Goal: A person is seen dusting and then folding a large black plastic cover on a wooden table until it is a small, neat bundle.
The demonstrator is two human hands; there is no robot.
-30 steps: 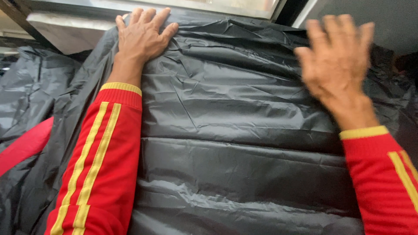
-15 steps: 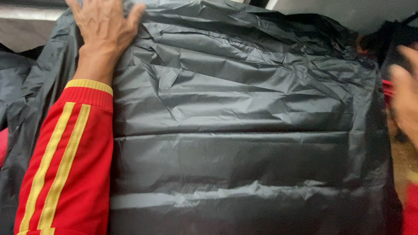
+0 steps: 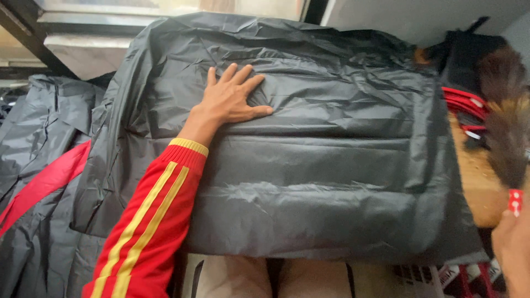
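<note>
Dark grey jacket, left hand now pressing mid-panel, right hand withdrawn

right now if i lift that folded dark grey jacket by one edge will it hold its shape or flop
Likely floppy: the folded dark grey jacket is thin, creased fabric dented under the left hand. Its sheen suggests it is slippery, so the folds may slide apart. It probably feels light for its size.
</note>
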